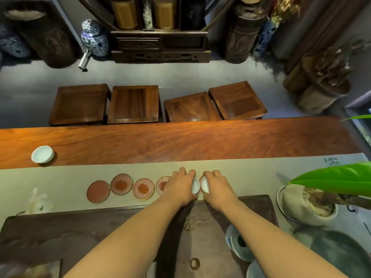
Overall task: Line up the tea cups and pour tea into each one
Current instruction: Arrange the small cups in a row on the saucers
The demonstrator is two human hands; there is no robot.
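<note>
Two small white porcelain tea cups, one under the left hand and one under the right hand, sit side by side on the pale cloth runner, fingers curled around each. I judge they continue the row of round reddish coasters.

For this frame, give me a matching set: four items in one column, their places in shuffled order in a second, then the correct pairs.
Items:
1. lone white cup
2. leftmost red coaster
3. left hand
4. potted plant

Places:
A. on a white cup in the coaster row, beside the right hand
B. far right, by the tea tray
C. on bare wood at far left, beyond the runner
D. on the pale runner, nothing on it

Pairs: 1-C, 2-D, 3-A, 4-B
</note>
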